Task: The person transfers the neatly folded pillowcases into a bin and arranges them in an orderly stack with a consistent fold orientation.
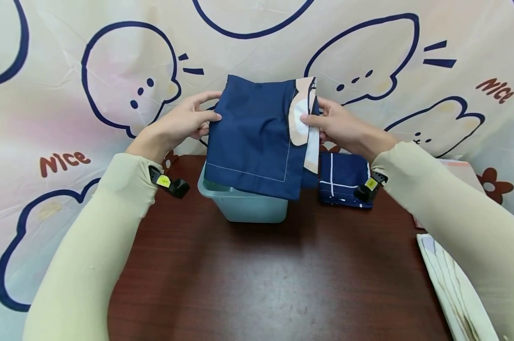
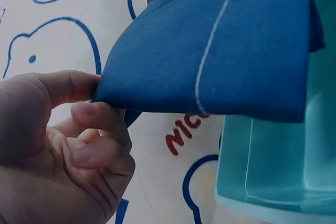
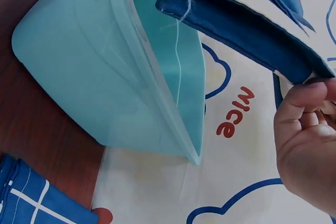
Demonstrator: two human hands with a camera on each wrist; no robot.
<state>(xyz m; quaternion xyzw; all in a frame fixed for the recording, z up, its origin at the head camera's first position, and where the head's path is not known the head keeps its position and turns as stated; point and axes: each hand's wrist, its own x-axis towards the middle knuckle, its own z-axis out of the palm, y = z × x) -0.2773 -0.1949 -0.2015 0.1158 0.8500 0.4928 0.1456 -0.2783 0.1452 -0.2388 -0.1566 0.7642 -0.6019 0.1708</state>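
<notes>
A folded navy cloth (image 1: 252, 132) with a cream and white printed patch at its right side hangs between both hands, over a teal plastic bin (image 1: 252, 208). My left hand (image 1: 189, 116) pinches its left edge between thumb and fingers; the left wrist view shows the thumb and fingertips at a corner of the cloth (image 2: 210, 51). On the opposite side, my right hand (image 1: 338, 121) pinches the printed edge, thumb in front. From the right wrist, several stacked layers and a loose white thread show along the cloth's edge (image 3: 236, 24). Part of the bin's opening is hidden behind the cloth.
Right of the bin lies a folded navy cloth with white lines (image 1: 344, 180) on the dark wooden table (image 1: 257, 270). Folded whitish fabric (image 1: 457, 293) lies at the table's right edge, below a pinkish item (image 1: 461, 170). A printed curtain (image 1: 257, 57) hangs behind.
</notes>
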